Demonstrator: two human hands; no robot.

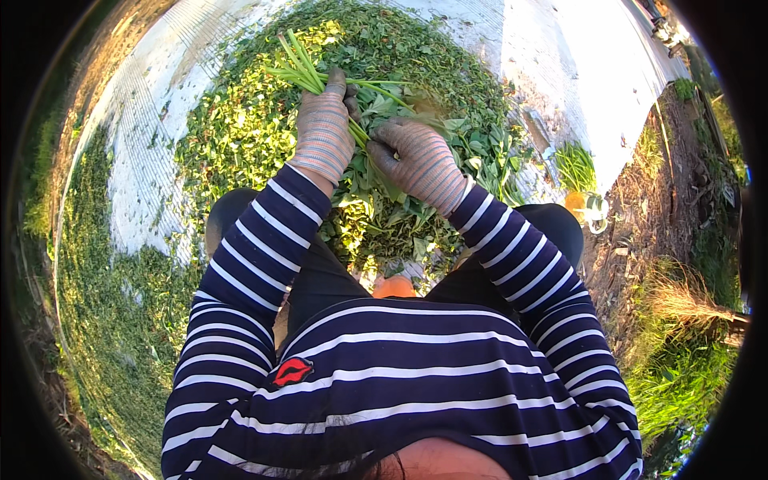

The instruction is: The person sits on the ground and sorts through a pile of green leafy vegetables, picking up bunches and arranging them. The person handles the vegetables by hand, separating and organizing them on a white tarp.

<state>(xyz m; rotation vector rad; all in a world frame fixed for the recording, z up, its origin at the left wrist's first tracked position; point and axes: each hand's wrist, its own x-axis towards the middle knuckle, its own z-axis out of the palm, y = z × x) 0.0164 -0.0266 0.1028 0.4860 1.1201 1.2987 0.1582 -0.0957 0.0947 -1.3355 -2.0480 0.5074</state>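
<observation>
Both my hands wear striped knit gloves with dark, soiled fingers. My left hand (327,123) is closed around a bunch of green stems (303,69), whose cut ends fan out at the upper left. Long leafy tops from the bunch trail toward the right. Just below and right of it, my right hand (414,159) has its thumb and forefinger curled together at the lower stems and leaves (360,133); exactly what they pinch is partly hidden. Beneath both hands spreads a wide heap of loose green leaves (432,51), with larger fresh leaves nearest my right hand.
A pale ribbed sheet (141,174) lies under the heap, with more scattered leaves (126,336) at left. Trimmed green stems (575,167) lie by my right knee, near an orange-and-white container (579,203). Something orange (393,287) shows between my legs. Dry bristly stalks (684,303) are at far right.
</observation>
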